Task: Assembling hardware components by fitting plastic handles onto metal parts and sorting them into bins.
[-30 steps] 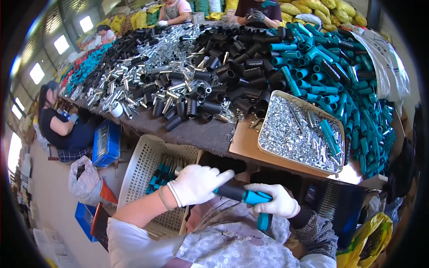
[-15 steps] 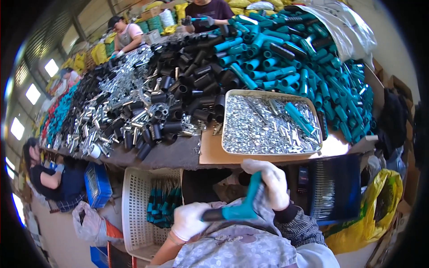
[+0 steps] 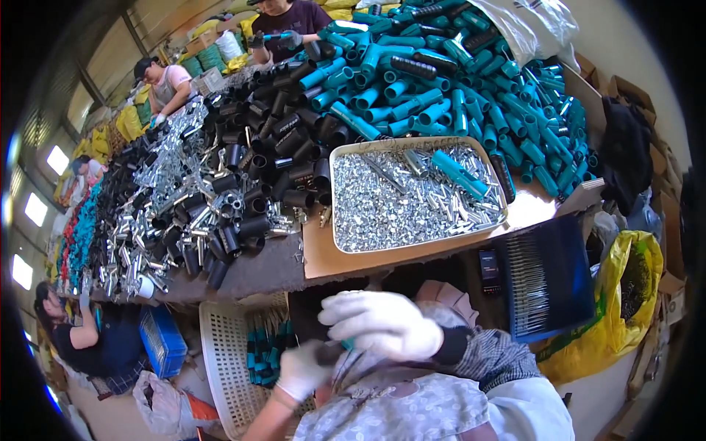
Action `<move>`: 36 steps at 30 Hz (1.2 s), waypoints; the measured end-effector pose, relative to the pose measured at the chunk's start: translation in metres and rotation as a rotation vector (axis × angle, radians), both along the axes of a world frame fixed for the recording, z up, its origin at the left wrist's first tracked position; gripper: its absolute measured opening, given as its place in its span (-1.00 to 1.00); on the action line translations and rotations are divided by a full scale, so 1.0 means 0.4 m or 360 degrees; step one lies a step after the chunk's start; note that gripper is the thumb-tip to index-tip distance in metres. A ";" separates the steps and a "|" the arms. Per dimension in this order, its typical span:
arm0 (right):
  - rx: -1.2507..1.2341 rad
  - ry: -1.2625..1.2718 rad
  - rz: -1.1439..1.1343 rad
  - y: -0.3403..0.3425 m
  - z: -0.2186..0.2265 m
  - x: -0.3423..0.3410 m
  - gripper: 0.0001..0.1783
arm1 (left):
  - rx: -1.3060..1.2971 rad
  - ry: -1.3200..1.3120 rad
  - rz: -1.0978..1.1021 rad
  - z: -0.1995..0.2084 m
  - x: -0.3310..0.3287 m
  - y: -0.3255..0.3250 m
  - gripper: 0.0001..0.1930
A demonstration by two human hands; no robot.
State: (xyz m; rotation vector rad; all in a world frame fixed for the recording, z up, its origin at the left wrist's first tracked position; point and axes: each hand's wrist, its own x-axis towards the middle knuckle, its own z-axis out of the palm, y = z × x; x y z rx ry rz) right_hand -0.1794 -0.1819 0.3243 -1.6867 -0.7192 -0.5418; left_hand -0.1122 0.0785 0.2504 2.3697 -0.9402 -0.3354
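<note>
My left hand (image 3: 303,370), in a white glove, is closed around the black end of a teal-and-black tool handle (image 3: 329,353) in front of my apron. Only a little of its teal part shows; the rest is hidden. Just above it is my right hand (image 3: 384,325), also gloved, its fingers stretched out toward the left and slightly blurred. Whether its palm touches the handle I cannot tell. Beyond my hands, on the table edge, a tray (image 3: 412,248) holds small silvery metal parts, with one teal handle (image 3: 461,175) lying on top.
Piles of teal handles (image 3: 412,95), black sleeves (image 3: 287,140) and metal pieces (image 3: 176,158) cover the table. Below stand a white basket (image 3: 220,367) of teal-and-black tools and a dark blue bin (image 3: 562,279) of metal shafts. A yellow sack (image 3: 625,294) stands right. Co-workers are at the far side and left.
My right hand has moved left from the upper end of the teal part, and its fingers have straightened. The handle has swung out of clear sight. The view has shifted and tilted.
</note>
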 end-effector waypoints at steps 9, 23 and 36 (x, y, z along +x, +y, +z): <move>-0.0120 0.0087 0.0058 0.000 0.012 0.015 -0.75 | 0.0194 -0.0161 -0.0210 -0.052 -0.004 -0.001 -0.81; 0.0444 0.0441 -0.0017 -0.058 0.034 -0.062 -0.62 | -0.0524 -0.0122 0.0013 0.108 0.063 -0.037 -0.73; -0.0062 0.0756 0.0107 -0.001 -0.164 0.025 -0.49 | 0.0142 -0.0964 -0.1182 0.268 0.125 -0.174 -0.83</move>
